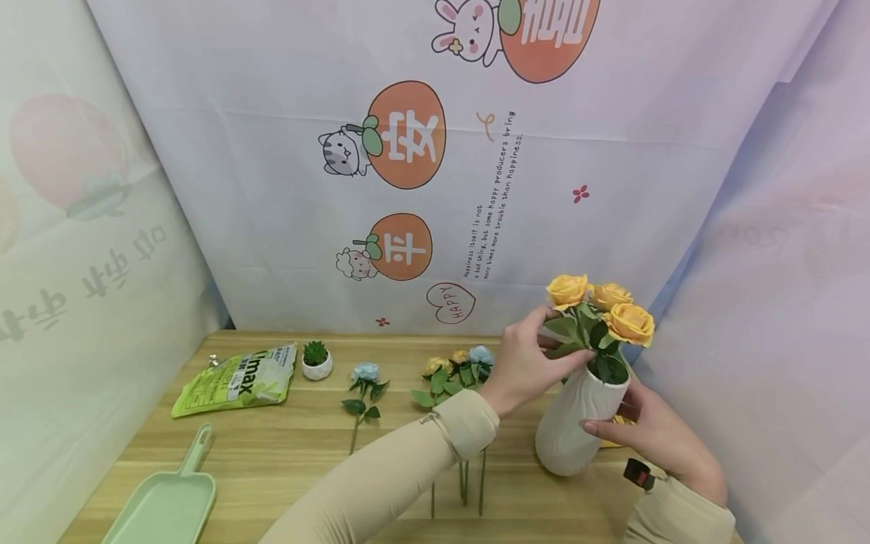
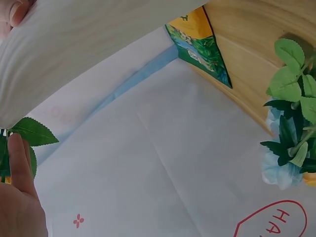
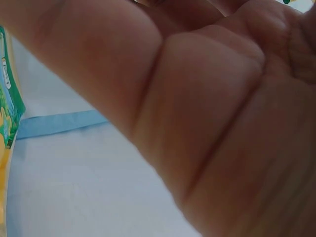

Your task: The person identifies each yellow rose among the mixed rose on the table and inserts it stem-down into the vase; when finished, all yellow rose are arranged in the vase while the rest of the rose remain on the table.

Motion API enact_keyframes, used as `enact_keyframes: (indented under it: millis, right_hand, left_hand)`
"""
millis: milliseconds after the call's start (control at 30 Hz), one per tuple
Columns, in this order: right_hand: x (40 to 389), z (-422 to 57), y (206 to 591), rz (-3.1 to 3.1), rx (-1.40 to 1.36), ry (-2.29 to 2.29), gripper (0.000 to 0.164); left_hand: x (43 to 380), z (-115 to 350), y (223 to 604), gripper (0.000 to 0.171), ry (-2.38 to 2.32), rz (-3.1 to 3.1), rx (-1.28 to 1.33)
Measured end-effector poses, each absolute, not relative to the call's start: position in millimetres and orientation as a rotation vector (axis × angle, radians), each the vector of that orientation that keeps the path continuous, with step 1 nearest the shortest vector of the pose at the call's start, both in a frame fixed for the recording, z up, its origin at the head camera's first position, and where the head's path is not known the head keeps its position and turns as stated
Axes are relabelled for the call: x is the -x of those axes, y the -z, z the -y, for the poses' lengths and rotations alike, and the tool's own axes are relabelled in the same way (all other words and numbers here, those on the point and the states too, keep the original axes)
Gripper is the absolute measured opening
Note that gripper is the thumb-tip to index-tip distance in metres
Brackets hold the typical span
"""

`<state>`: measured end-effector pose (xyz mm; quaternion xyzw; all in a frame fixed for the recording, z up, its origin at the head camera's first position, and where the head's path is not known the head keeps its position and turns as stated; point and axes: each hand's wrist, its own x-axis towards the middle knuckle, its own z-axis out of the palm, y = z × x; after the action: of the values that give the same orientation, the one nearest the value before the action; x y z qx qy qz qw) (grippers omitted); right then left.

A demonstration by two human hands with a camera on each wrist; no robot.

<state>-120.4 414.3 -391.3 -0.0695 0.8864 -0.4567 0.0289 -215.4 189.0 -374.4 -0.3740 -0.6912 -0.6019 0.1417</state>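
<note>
Yellow roses [image 1: 610,298] in a white vase [image 1: 573,425].
Left hand [image 1: 526,365] grips their leafy stems [image 1: 586,326]; right hand [image 1: 658,437] holds the vase.

Diffuse head-view light, dim wrist views, right hand [image 3: 190,98] soft-focused

Hands, two — one left hand [image 1: 519,366], one right hand [image 1: 669,438]. Of white vase [image 1: 571,434] there was one; the yellow roses [image 1: 630,325] in it numbered three. On the table [image 1: 272,468] lay two loose yellow blooms [image 1: 436,366] and two blue blooms [image 1: 365,372]. Single entries were one potted succulent [image 1: 316,361], one green pouch [image 1: 238,381], one green dustpan [image 1: 166,502], one colourful packet [image 2: 202,44] and one black wristband [image 1: 639,474]. Printed on the back cloth [image 1: 272,189] were three orange fruits [image 1: 408,136], three cartoon animals [image 1: 342,155], two red flowers [image 1: 581,194] — and one heart [image 1: 451,304].
</note>
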Motion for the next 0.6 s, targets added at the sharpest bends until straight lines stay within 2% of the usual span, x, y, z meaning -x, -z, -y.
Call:
enact_keyframes:
  millis: [600]
  right_hand:
    - [121.1, -415.1, 393.3, -2.748, 0.217, 1.397, 0.087]
  left_hand:
    - [214.6, -178.4, 384.2, 0.042, 1.858, 2.020, 1.079]
